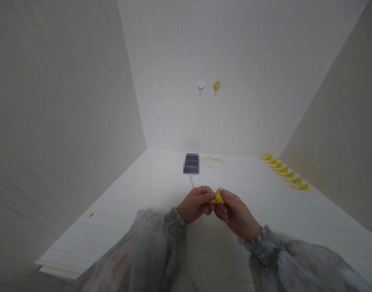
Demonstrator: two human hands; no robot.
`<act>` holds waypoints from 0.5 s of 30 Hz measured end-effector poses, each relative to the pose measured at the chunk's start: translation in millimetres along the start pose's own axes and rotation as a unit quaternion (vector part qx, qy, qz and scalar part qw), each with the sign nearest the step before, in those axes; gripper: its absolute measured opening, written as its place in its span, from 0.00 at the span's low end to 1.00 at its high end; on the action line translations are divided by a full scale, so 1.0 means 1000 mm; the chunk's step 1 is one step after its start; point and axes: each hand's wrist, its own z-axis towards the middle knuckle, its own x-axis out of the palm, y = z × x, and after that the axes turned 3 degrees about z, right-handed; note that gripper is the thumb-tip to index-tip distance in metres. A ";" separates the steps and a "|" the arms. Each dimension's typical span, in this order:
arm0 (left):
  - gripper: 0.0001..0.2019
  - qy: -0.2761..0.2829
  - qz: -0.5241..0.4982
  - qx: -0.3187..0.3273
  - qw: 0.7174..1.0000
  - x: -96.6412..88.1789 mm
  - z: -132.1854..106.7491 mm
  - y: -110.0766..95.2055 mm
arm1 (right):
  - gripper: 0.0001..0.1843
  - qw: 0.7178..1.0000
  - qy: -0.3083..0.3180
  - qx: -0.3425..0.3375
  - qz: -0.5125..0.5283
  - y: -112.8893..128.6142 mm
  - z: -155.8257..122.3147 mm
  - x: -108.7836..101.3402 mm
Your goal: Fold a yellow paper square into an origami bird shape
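Observation:
Between my two hands, above the white table, is a small folded yellow paper piece (218, 197), which looks like an origami crane. My left hand (197, 202) pinches its left side with thumb and fingers. On the other side, my right hand (234, 211) grips the paper between thumb and fingertips. The fingers cover part of the folds, so the exact shape is hard to make out. Both hands are close together, almost touching at the fingertips.
A row of several yellow paper cranes (284, 172) lines the right edge of the white table (137, 190). A phone (191, 164) with a white cable (188, 259) lies at the back. A small red object (91, 215) sits far left. Two hooks (216, 85) hang on the back wall.

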 end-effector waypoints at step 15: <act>0.11 0.008 -0.053 0.004 0.999 0.001 0.000 0.000 | 0.19 0.996 0.017 -0.006 0.087 0.001 -0.001 0.004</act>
